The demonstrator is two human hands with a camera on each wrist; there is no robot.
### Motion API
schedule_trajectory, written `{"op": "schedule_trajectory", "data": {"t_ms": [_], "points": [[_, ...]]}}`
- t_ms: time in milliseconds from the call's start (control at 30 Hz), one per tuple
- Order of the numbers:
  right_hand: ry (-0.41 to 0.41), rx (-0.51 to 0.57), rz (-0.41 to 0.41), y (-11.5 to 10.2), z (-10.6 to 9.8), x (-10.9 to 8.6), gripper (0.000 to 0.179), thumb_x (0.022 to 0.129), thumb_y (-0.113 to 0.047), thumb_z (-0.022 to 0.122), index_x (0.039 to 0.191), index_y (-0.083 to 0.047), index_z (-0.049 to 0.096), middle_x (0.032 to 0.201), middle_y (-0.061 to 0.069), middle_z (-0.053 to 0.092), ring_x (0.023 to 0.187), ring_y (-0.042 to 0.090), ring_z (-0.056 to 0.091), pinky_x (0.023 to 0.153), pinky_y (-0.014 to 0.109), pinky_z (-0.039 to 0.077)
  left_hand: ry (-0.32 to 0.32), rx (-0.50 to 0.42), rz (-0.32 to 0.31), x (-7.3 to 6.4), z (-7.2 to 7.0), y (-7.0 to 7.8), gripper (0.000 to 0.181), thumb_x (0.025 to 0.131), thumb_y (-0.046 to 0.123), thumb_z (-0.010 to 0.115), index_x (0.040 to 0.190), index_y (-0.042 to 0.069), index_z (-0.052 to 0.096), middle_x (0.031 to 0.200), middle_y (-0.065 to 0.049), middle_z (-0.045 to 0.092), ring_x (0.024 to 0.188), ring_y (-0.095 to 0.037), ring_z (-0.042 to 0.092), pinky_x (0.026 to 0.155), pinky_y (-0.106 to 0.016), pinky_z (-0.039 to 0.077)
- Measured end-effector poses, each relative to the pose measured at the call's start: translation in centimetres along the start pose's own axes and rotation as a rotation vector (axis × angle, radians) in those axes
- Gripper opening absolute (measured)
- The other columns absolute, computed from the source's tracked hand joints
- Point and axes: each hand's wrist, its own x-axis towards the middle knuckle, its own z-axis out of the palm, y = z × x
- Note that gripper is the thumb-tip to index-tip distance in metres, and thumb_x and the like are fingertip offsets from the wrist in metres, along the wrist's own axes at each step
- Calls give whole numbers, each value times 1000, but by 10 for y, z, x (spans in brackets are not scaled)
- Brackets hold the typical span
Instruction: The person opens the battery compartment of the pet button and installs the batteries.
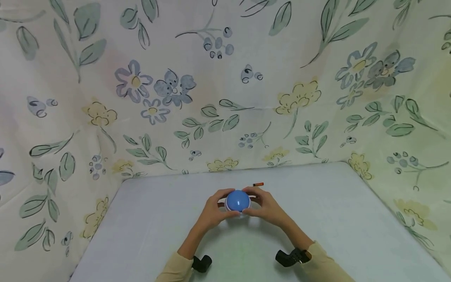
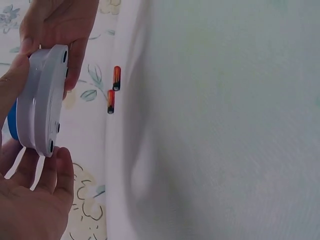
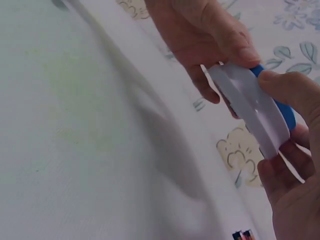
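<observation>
A round white device with a blue dome top (image 1: pixel 238 201) is held between both hands, blue side toward the head camera. My left hand (image 1: pixel 214 210) grips its left edge, thumb at the near side and fingers at the far side. Opposite it, my right hand (image 1: pixel 266 206) grips the right edge in the same way. In the left wrist view the white body (image 2: pixel 44 100) is seen edge-on, with small dark feet on its underside. The right wrist view shows the white casing (image 3: pixel 255 107) tilted, both thumbs near the blue dome.
Just beyond the hands, two orange-and-black batteries (image 2: pixel 117 77) lie on the white-covered table (image 1: pixel 158 219). Floral curtains (image 1: pixel 197 90) hang behind the table and along its sides. Dark wrist-worn mounts (image 1: pixel 202 263) stick out from both forearms above the near part of the table.
</observation>
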Motion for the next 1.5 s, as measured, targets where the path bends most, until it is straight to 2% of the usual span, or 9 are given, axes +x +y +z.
{"op": "schedule_trajectory", "data": {"t_ms": [200,367,500,767,900,1100,1300,1333,1500], "points": [[-37,-8,12,0,-2,-4,64,87,-5,82,142,2,51,139,15,56,126,36,54,102,44,44,11,10,30,-5,-3,5,70,79,22,91,139,9,59,134,-1,60,123,-22,55,93,-44,50],[-92,-38,27,6,-6,-10,75,85,-11,85,148,-1,45,147,13,50,131,33,51,104,43,43,-18,6,0,-7,-4,8,71,78,26,92,140,13,59,133,4,60,123,-18,55,96,-40,49],[-117,-48,34,9,-6,-14,80,84,-14,86,150,-3,44,149,10,49,132,30,50,105,42,42,-23,-34,0,-9,-2,9,68,82,23,89,141,8,58,134,0,60,122,-21,56,96,-38,49],[-80,-49,-15,8,-2,-12,71,83,-14,87,144,-3,51,139,11,57,124,28,57,101,38,46,-16,-91,29,-12,2,10,66,82,12,87,141,6,57,135,-9,60,122,-27,56,93,-43,51],[-50,-75,-44,8,-1,-13,69,83,-12,87,142,-2,53,136,13,59,120,29,59,98,40,48,-29,-56,22,-11,2,14,67,84,16,87,143,8,55,137,-8,58,122,-27,56,92,-44,51],[-35,-80,-9,9,-1,-14,68,82,-15,88,141,-9,55,136,3,59,120,25,59,99,38,47,-61,19,2,-10,1,23,68,84,22,86,143,10,54,138,-7,55,121,-28,56,90,-49,51],[-46,-67,-25,8,-1,-15,70,82,-14,88,143,-8,54,138,5,58,123,27,58,99,41,47,-50,39,7,-13,0,21,68,83,27,87,141,10,56,135,-5,57,119,-26,58,92,-47,51],[-52,-67,-24,8,-2,-16,70,83,-14,87,144,-7,53,139,6,57,123,28,57,100,41,47,-48,48,9,-13,1,15,68,83,31,87,140,12,56,135,-3,57,119,-24,58,92,-44,52],[-89,-41,-23,9,-6,-18,72,84,-9,85,145,-1,49,143,13,54,125,36,55,101,43,46,-38,24,8,-15,-1,14,65,85,27,86,140,10,56,136,-7,57,119,-26,60,93,-43,51]]}}
